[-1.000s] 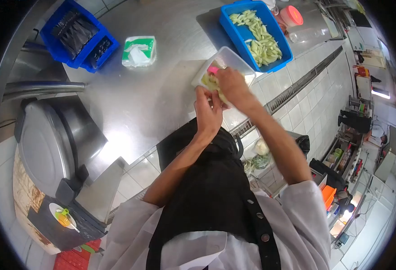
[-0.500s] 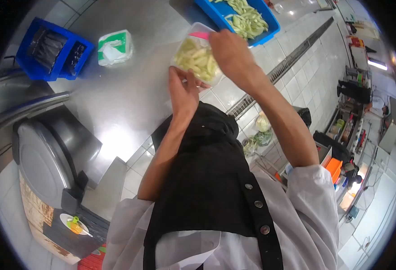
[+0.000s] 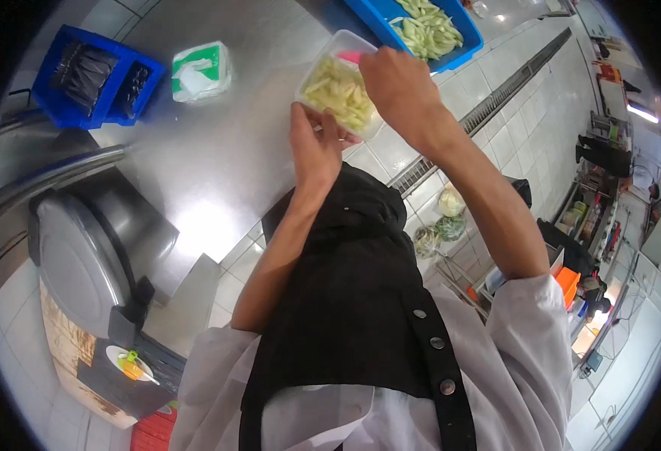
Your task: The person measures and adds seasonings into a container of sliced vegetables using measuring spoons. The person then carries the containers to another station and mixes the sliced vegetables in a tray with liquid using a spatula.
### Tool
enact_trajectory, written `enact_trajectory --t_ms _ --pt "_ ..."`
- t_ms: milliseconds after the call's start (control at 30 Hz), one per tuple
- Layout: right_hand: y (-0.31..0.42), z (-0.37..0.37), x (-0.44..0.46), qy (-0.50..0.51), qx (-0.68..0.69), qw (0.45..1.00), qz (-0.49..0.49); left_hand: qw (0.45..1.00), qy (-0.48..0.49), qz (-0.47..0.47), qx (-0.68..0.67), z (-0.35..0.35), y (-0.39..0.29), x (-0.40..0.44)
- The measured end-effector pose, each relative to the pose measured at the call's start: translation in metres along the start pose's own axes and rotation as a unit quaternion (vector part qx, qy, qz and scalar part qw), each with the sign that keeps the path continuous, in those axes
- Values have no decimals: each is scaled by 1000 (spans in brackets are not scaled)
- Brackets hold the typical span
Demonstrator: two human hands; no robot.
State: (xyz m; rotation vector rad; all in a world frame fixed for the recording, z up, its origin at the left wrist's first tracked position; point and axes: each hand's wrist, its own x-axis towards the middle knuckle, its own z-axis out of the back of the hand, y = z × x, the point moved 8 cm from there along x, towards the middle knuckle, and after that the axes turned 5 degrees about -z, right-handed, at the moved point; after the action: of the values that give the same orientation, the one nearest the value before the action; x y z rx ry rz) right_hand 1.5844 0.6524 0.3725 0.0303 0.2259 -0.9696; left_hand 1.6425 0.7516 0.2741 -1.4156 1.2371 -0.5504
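My left hand (image 3: pixel 317 150) grips the near side of a clear plastic container (image 3: pixel 312 73), thumb and fingers closed on its edge. Inside the container lie pale green cut vegetable strips (image 3: pixel 338 94). Over its right side, my right hand (image 3: pixel 402 98) is closed on a pink object (image 3: pixel 350 56), most of which is hidden by the fingers. Just beyond the hands, a blue tray (image 3: pixel 375 24) holds more pale green strips (image 3: pixel 429 31).
A green-and-white packet of napkins (image 3: pixel 199 73) and a blue divided bin (image 3: pixel 63 52) with dark cutlery stand left on the steel counter (image 3: pixel 248 113). A grey lidded bin (image 3: pixel 75 263) is lower left. Bagged vegetables (image 3: pixel 449 225) are at right; a person (image 3: pixel 605 154) is far right.
The view has shifted a little, so the counter items appear slightly to the right. Both hands stay at the container, and the pink object is still in my right hand.
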Motion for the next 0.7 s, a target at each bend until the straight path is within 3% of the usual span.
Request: enact_trajectory --t_ms 167,200,233,267,333,367,467,500,600,700 --pt "7 -76 35 -2 45 999 2 996 -26 -62 -49 -6 4 4" --pt "6 -70 37 -5 92 996 23 996 -33 -62 -56 -5 4 6" --pt "4 -58 28 -33 69 992 101 997 -31 -69 -2 -3 2 6" --pt "-2 -50 22 -34 68 992 100 997 -30 -70 -3 -3 1 3" --pt "3 -33 14 -57 36 974 215 997 -43 -53 -47 -4 1 4" --pt "0 -25 12 -96 17 969 228 996 -48 -56 -51 -3 1 4" --pt "-8 8 14 -84 -31 960 265 997 -43 -66 -27 -2 2 5" --pt "-9 14 17 -17 -93 971 219 997 -34 -58 -25 -3 3 3" --pt "4 39 -4 19 -135 974 179 996 -45 -70 -25 -3 0 3" --pt "25 2 -31 82 -106 977 164 995 -57 -76 -33 0 -6 0"
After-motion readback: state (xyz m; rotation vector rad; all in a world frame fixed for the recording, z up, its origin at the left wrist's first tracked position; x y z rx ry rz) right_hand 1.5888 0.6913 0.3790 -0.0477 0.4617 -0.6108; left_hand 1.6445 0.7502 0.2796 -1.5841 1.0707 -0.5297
